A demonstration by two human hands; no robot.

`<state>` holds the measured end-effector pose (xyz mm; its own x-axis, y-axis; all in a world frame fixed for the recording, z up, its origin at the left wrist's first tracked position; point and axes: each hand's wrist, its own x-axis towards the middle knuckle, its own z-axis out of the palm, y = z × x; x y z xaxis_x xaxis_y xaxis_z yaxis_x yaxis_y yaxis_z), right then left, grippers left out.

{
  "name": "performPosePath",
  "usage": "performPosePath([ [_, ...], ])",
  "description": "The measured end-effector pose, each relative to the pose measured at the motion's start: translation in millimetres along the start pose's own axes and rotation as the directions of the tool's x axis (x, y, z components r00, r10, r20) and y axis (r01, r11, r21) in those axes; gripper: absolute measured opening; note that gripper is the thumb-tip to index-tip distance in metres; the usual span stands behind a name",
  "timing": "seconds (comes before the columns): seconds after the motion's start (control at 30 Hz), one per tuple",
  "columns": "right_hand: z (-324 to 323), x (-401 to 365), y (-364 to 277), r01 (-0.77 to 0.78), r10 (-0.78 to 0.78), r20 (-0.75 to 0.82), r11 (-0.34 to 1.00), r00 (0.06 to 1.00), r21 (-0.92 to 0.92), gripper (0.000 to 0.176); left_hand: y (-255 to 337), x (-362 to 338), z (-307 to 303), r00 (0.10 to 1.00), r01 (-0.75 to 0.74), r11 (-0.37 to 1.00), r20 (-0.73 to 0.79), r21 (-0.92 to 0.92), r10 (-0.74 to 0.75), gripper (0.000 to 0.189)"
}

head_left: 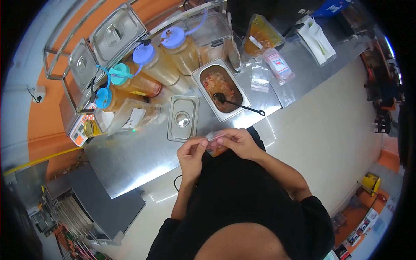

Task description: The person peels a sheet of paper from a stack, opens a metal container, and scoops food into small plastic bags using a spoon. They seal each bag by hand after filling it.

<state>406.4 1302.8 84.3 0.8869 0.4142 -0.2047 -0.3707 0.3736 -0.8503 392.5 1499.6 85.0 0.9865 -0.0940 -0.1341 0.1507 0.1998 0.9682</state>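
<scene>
My left hand (pixel 190 155) and my right hand (pixel 243 144) pinch the upper edge of a small clear plastic bag (pixel 215 148), close to my body at the counter's front edge. Something reddish-orange shows inside the bag's lower part. Just beyond my hands, a steel lid (pixel 183 120) with a round knob lies on the counter. To its right stands a deep steel food pan (pixel 241 86) holding a chunky reddish-brown mixture (pixel 214 83). A black ladle (pixel 242 105) rests in the pan, its handle reaching over the near right rim.
Tall jars with purple lids (pixel 144 54) and teal lids (pixel 120 73) line the back left, near a scale (pixel 79 130). Right of the pan are a bag of orange sauce (pixel 256 41), a pink-edged packet (pixel 278 66) and small clear bags (pixel 260 79). Steel lids (pixel 117 32) lean behind.
</scene>
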Motion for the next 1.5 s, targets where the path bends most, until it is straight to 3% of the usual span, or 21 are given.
performPosePath([
  [0.07, 0, -3, -2, 0.023, -0.037, -0.142, 0.995, 0.989, -0.098, 0.018, 0, -2, 4, 0.984, 0.105, 0.947, -0.108, -0.303, -0.144, 0.018],
  [0.1, -2, -3, -2, 0.027, -0.041, -0.141, 0.995, 0.989, -0.101, 0.018, 3, 0, 6, 0.984, 0.101, 0.947, -0.107, -0.303, -0.139, 0.018],
  [0.17, -4, -3, 0, 0.060, -0.080, -0.219, 0.994, 0.972, -0.096, 0.016, 16, 1, 12, 0.980, 0.124, 0.986, -0.139, -0.113, -0.139, 0.018],
  [0.3, 0, -5, -8, 0.061, -0.089, -0.183, 0.986, 0.979, -0.153, 0.014, 26, 13, 26, 0.996, 0.060, 0.998, -0.060, -0.021, -0.061, 0.015],
  [0.37, 4, -3, -11, 0.154, -0.180, -0.152, 0.973, 0.972, -0.171, 0.014, 21, 19, 24, 0.997, -0.068, 0.989, 0.038, 0.132, 0.063, 0.013],
  [0.5, 3, -5, -18, 0.160, -0.195, -0.189, 0.969, 0.962, -0.187, 0.012, 31, 22, 28, 0.997, -0.041, 0.983, 0.070, 0.177, 0.029, 0.010],
  [0.57, -2, -5, -18, 0.238, -0.278, -0.123, 0.934, 0.953, -0.265, 0.013, 34, 23, 30, 0.988, -0.138, 0.948, 0.102, 0.285, 0.114, 0.012],
  [0.8, 1, -10, -12, 0.224, -0.266, -0.270, 0.958, 0.925, -0.178, 0.014, 34, 23, 31, 0.973, -0.212, 0.915, 0.156, 0.343, 0.167, 0.009],
  [0.97, 0, -7, -18, 0.290, -0.352, -0.178, 0.909, 0.919, -0.299, 0.015, 39, 23, 40, 0.958, -0.286, 0.832, 0.135, 0.474, 0.253, 0.007],
  [1.17, 0, -11, -24, 0.327, -0.430, -0.127, 0.820, 0.894, -0.471, 0.012, 50, 21, 49, 0.948, -0.319, 0.821, 0.158, 0.474, 0.277, 0.006],
  [1.37, 0, -16, -40, 0.388, -0.452, -0.055, 0.815, 0.890, -0.431, 0.011, 54, 22, 55, 0.914, -0.406, 0.788, 0.196, 0.462, 0.356, 0.008],
  [1.5, -2, -26, -42, 0.398, -0.483, -0.086, 0.798, 0.871, -0.452, 0.009, 64, 23, 64, 0.897, -0.440, 0.762, 0.268, 0.475, 0.351, 0.010],
])
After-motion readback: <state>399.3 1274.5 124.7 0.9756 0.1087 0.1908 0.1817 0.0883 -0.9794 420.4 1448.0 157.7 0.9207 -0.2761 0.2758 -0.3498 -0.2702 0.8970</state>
